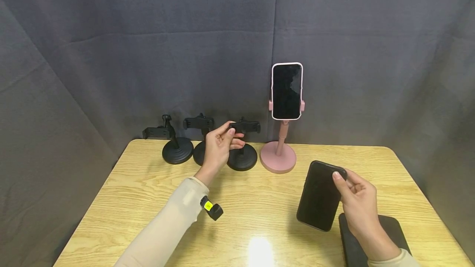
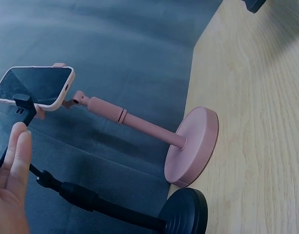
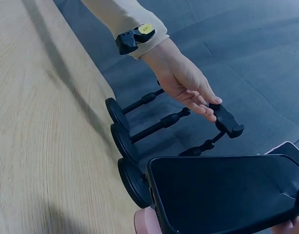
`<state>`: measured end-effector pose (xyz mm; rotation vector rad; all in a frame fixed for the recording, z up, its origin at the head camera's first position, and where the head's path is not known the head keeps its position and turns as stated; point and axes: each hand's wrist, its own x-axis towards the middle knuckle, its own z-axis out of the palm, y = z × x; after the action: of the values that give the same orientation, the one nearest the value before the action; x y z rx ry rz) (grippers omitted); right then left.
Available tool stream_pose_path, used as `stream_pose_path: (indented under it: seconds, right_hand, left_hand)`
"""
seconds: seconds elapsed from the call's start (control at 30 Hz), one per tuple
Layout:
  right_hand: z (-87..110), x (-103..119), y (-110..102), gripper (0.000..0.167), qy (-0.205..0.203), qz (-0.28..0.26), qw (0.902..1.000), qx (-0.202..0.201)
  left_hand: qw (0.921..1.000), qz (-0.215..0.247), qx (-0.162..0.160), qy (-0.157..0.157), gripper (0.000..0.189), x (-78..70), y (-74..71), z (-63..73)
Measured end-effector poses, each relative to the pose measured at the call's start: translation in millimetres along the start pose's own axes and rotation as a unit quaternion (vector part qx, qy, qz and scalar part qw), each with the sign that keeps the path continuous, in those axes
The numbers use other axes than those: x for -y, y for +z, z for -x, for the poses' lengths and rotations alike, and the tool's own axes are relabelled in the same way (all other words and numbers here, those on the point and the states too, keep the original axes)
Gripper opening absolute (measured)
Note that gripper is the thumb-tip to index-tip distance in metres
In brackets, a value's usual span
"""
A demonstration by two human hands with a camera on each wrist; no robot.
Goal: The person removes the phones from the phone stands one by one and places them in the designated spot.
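My left hand (image 1: 219,145) pinches the left end of the clamp on a black phone stand (image 1: 242,158), thumb in front and fingers behind. That stand's round base rests on the table beside the pink stand. In the right wrist view the left hand (image 3: 181,80) grips the clamp's (image 3: 227,122) near end. My right hand (image 1: 360,201) holds a black smartphone (image 1: 320,196) by its upper right corner, thumb on the front, raised over the table with its dark screen facing up. The phone (image 3: 222,190) fills the lower part of the right wrist view.
A pink phone stand (image 1: 278,158) holds an upright phone in a white case (image 1: 286,92). Two more black phone stands (image 1: 178,151) stand at the back left. A black flat object (image 1: 393,228) lies under my right wrist on the wooden table (image 1: 148,193). Grey curtains (image 1: 185,52) hang behind.
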<state>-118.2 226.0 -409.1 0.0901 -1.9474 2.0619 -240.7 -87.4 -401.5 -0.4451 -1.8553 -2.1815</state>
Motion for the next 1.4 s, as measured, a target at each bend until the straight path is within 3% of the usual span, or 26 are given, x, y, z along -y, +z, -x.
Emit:
stream_pose_path:
  seconds: [0.53, 1.07, 1.23, 1.4]
  right_hand:
    - [0.1, 1, 1, 0.02, -0.008, -0.009, 0.9998, 0.013]
    - [5.2, -4, -7, 0.017, 0.026, 0.026, 0.9991, 0.021]
    - [4.3, -5, -12, 0.057, 0.061, 0.082, 0.9944, 0.028]
    - [5.6, -8, -14, 0.064, 0.097, 0.109, 0.9888, 0.031]
  left_hand:
    - [0.9996, -0.018, 0.01, -0.02, 0.04, -1.9, -3.2, 0.5]
    - [0.9987, -0.023, 0.028, -0.036, 0.035, -3.4, -5.9, -0.8]
    - [0.9983, -0.039, 0.025, -0.036, 0.037, -2.9, -7.3, -0.5]
    - [0.9982, -0.042, 0.024, -0.036, 0.038, -2.2, -8.6, 0.0]
